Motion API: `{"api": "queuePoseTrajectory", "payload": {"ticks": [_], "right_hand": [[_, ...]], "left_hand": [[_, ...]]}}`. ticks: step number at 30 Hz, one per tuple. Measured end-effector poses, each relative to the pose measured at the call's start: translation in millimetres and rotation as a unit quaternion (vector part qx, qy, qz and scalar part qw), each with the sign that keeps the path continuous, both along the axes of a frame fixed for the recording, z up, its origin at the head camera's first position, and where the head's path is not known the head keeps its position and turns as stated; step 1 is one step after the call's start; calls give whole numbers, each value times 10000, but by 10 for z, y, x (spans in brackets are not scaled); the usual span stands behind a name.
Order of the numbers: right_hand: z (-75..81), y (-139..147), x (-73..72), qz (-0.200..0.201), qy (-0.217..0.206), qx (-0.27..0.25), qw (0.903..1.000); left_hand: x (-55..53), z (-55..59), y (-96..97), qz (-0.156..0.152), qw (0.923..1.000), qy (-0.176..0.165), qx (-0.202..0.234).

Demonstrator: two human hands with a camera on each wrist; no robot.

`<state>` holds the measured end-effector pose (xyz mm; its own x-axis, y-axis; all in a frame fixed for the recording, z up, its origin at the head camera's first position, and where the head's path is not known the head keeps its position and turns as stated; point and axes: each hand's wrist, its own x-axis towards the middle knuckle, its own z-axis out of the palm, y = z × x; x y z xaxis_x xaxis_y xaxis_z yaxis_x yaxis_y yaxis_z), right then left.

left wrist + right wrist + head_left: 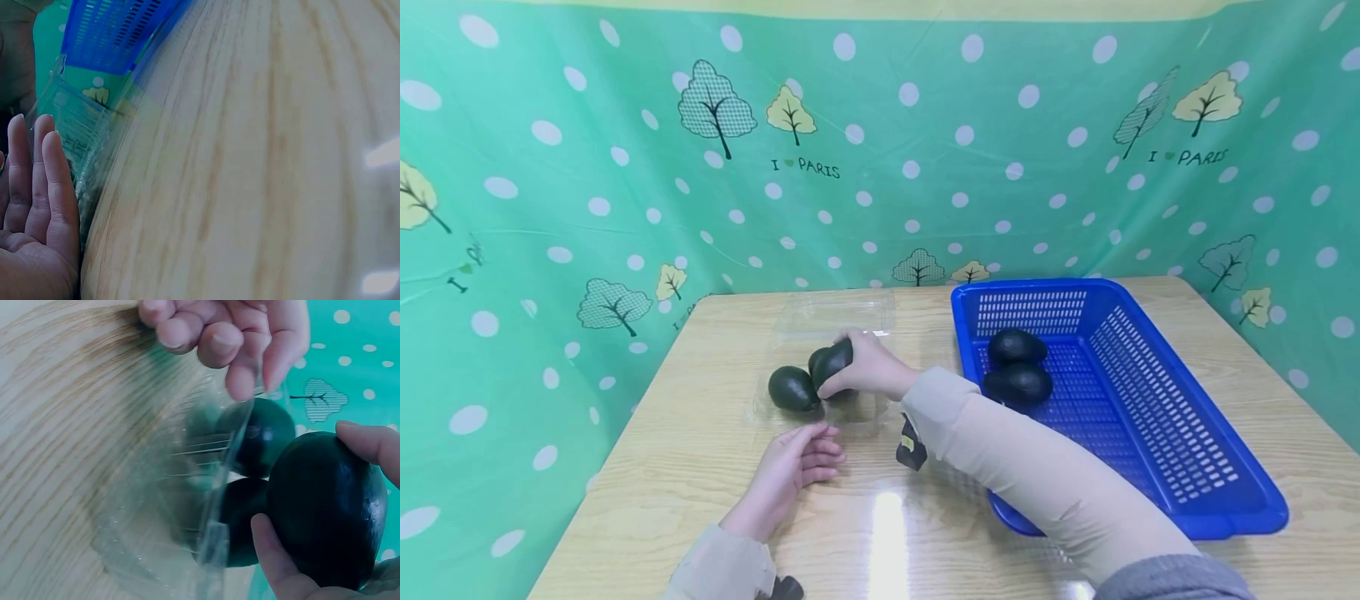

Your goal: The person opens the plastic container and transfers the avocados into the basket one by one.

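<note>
My right hand (868, 367) grips a dark green avocado (328, 509) between thumb and fingers, above a clear plastic container (140, 528). Two more avocados lie in that container: one at the left (793, 389), the other mostly hidden behind the held one. At the near side is my left hand (793, 467), whose thumb and index finger pinch the container's rim in the right wrist view. Its other fingers extend loosely in the left wrist view. The container's hinged lid (838, 312) stands open at the back.
On the right of the wooden table (647, 467) stands a blue plastic basket (1187, 400) with two avocados (1018, 383) at its left side. My right forearm crosses over the basket's near left part. A green dotted curtain (880, 108) hangs behind.
</note>
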<state>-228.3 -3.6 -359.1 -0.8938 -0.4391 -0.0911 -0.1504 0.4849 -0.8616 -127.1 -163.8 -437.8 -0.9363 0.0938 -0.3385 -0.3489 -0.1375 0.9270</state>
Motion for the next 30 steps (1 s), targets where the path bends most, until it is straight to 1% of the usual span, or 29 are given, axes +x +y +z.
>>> {"api": "queuePoseTrajectory", "payload": {"ticks": [5,9,12,17,23,30], "right_hand": [[73,44,29,-23,115,-116,9999],[121,92,48,-103,102,-225,9996],[132,130,53,-115,94,-311,9994],[110,196,60,55,101,-421,9990],[147,260,116,211,-48,-687,9974],[226,316,136,248,-339,-979,9943]], "left_hand": [[-3,-5,6,34,10000,19,-23],[-5,-6,14,42,10000,38,-63],[-5,-8,16,37,9999,58,-91],[-2,-10,17,22,9999,90,-119],[8,-4,18,34,9999,90,-121],[18,-11,13,11,9999,116,-118]]}}
